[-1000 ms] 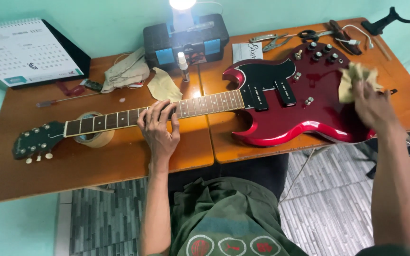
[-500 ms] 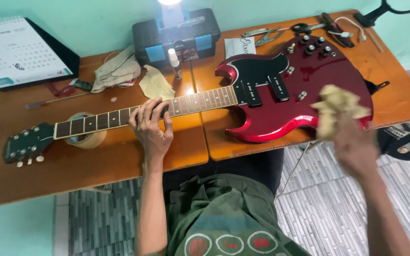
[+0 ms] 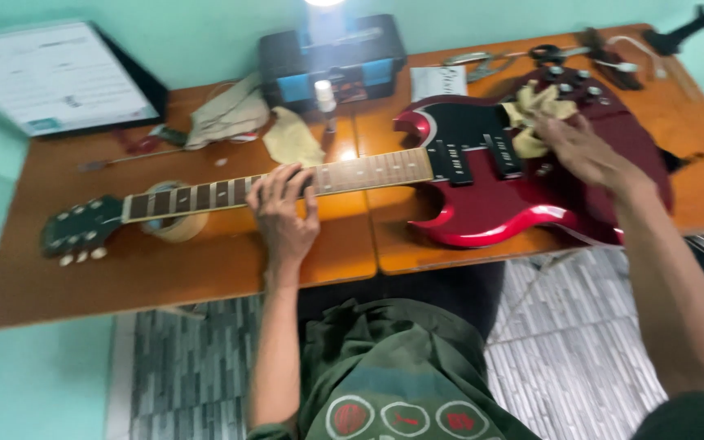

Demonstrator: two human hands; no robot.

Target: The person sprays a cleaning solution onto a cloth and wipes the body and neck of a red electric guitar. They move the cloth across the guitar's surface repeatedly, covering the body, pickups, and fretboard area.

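A red electric guitar lies flat on the wooden surface, its long axis running left to right: the dark headstock points left, the body sits at the right. The left hand rests over the neck, fingers curled loosely across the fretboard. The right hand presses a crumpled yellowish cloth against the black pickguard, fingers spread on it. A roll of tape lies under the neck near the headstock. Behind, a white calendar-like sheet on a dark board leans at the far left; a black-and-blue box stands at the middle, a small white packet just right of it.
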